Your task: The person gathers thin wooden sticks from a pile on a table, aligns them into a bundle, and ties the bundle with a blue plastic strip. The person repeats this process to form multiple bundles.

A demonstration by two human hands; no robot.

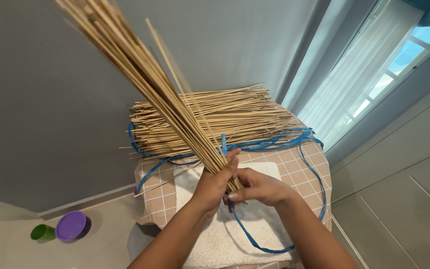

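Note:
My left hand [214,182] grips a thick bundle of thin tan sticks [140,69] near its lower end; the bundle slants up to the upper left. My right hand [257,187] closes around the bundle's base and pinches a blue plastic strip [247,234] that loops down over a white towel [210,239]. Another end of blue strip sticks up beside my left thumb. Behind the hands lies a large flat pile of the same sticks [225,117] on a small table with a pink checked cloth [304,172].
More blue strips [274,142] trail under the pile and over the table's right side. A purple lidded container [70,225] and a green cup [42,232] stand on the floor at lower left. Grey wall behind, white curtain [359,65] and window at right.

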